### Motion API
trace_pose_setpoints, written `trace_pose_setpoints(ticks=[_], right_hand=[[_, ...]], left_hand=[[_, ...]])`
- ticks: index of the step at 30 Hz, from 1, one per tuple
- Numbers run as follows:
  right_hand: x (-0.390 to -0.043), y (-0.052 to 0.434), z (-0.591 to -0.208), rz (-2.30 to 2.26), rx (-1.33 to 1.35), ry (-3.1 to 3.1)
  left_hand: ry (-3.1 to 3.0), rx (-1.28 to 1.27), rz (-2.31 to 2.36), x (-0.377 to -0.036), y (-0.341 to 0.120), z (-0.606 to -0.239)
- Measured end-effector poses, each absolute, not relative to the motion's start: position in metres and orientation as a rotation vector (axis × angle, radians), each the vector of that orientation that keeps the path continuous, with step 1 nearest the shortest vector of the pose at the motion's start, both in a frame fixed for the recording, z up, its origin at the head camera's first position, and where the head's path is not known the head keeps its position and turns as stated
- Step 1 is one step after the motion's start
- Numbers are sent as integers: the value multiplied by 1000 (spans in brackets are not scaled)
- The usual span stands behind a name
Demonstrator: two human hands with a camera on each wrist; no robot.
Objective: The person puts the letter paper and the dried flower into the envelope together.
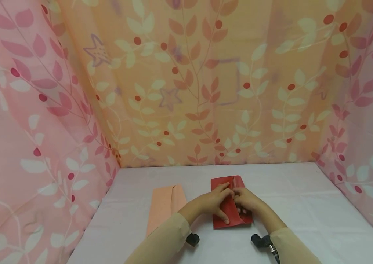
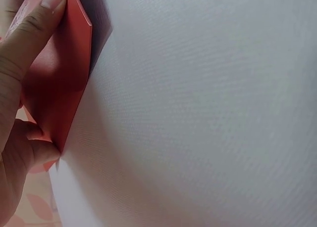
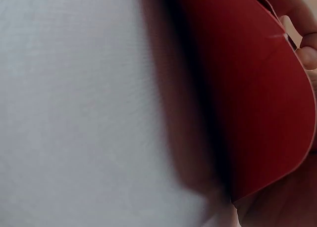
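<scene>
— Red paper [image 1: 231, 209] is what I see both hands working on: the left hand [image 1: 211, 203] has its thumb and a finger curled onto the sheet, and the right hand [image 1: 247, 201] pinches a fold beside it.

— Does my wrist feed add anything?

— Yes. From the left wrist I see the left hand's fingers [image 2: 29, 39] clamped over a raised red edge [image 2: 59, 83], lifted off the white table cover [image 2: 208, 113]. The right wrist view shows the paper [image 3: 257, 103] bowed up above the cover, fingertips [image 3: 307, 56] curled at its rim; the head view hides that lift.

— And around it?

— Only the head camera shows where it lies: near the table's front middle, with a peach folded paper [image 1: 165, 207] just left, apart from it, and floral curtains [image 1: 186, 84] behind.
</scene>
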State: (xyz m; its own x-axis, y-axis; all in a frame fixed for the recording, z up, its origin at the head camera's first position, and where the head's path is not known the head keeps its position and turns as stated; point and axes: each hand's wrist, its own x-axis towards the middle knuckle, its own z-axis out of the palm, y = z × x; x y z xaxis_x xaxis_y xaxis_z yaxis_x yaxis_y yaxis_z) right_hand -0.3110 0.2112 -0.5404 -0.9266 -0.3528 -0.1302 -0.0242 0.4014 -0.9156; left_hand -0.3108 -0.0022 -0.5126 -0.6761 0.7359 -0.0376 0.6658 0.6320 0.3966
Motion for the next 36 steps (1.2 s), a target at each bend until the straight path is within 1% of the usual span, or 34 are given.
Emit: trace_pose_setpoints(ticks=[8, 16, 24, 36], right_hand=[[-313, 212, -543, -1484, -324, 2394], [-315, 201, -547, -1395, -169, 2588], [-316, 195, -549, -1354, -87, 2700], [-304, 211, -541, -1601, -257, 2494]], left_hand=[[2668, 1158, 531, -311, -1, -516], [2672, 1156, 533, -313, -2, -519], [2661, 1136, 554, -313, -2, -520], [2656, 1105, 531, -311, -3, -514]])
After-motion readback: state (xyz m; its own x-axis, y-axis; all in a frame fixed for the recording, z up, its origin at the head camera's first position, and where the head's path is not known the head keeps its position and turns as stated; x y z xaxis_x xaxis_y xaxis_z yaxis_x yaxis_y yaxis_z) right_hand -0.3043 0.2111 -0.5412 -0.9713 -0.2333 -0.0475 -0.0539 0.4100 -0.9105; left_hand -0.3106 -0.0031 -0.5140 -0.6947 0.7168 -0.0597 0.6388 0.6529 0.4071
